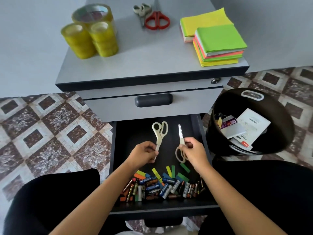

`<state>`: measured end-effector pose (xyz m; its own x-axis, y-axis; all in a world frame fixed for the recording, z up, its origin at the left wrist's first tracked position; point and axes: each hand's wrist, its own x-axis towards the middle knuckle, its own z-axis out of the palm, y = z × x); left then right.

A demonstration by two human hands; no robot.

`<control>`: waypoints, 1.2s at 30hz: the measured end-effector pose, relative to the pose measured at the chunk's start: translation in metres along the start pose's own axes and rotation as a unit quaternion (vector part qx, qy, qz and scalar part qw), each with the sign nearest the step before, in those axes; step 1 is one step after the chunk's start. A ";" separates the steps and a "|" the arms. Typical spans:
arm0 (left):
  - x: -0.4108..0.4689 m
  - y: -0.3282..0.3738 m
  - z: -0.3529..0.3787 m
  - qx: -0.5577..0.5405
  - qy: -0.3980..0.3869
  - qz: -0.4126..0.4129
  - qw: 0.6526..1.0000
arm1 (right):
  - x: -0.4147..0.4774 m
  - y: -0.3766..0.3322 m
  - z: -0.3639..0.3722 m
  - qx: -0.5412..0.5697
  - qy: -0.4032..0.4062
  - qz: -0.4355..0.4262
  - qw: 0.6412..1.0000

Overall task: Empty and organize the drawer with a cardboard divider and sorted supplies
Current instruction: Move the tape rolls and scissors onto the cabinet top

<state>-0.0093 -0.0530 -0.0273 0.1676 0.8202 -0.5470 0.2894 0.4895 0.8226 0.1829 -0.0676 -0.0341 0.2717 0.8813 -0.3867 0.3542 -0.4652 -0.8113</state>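
Observation:
The open black drawer (133, 133) sits below me. My left hand (144, 154) grips the blade end of a beige pair of scissors (160, 131), whose handles point away from me. My right hand (194, 152) pinches a second beige pair of scissors (180, 133) at its middle, blade pointing away and handles toward me. Both pairs hang just above the drawer floor. At the near end of the drawer lie several batteries (162, 188) mixed with coloured paper strips (171, 172). No cardboard divider is in view.
On the cabinet top (149, 53) stand yellow tape rolls (91, 36), red scissors (157, 19) beside a grey pair (142, 10), and stacks of coloured sticky notes (218, 41). A black bin (250, 122) holding discarded packaging stands right of the drawer. Patterned floor surrounds everything.

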 end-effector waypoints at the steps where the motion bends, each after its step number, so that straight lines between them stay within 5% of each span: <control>1: -0.009 0.006 -0.003 0.001 0.000 0.014 1.000 | -0.007 -0.008 -0.005 0.019 -0.011 -0.014 1.000; 8: -0.070 0.062 -0.018 -0.033 0.024 0.123 0.992 | -0.056 -0.073 -0.045 0.082 -0.036 -0.140 0.986; 19: -0.107 0.198 -0.034 -0.132 0.103 0.230 0.959 | -0.057 -0.206 -0.099 0.091 0.041 -0.307 0.946; 25: -0.069 0.275 -0.049 -0.152 0.116 0.193 0.963 | -0.018 -0.281 -0.094 0.080 0.099 -0.296 0.947; 36: 0.021 0.344 -0.072 -0.054 0.213 0.107 0.970 | 0.111 -0.357 -0.071 0.077 0.110 -0.149 0.980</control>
<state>0.0262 0.1539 0.2552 -0.1978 0.9430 -0.2678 0.1870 0.3045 0.9340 0.1502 0.1906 0.2432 0.3698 0.9285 -0.0322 0.3133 -0.1573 -0.9365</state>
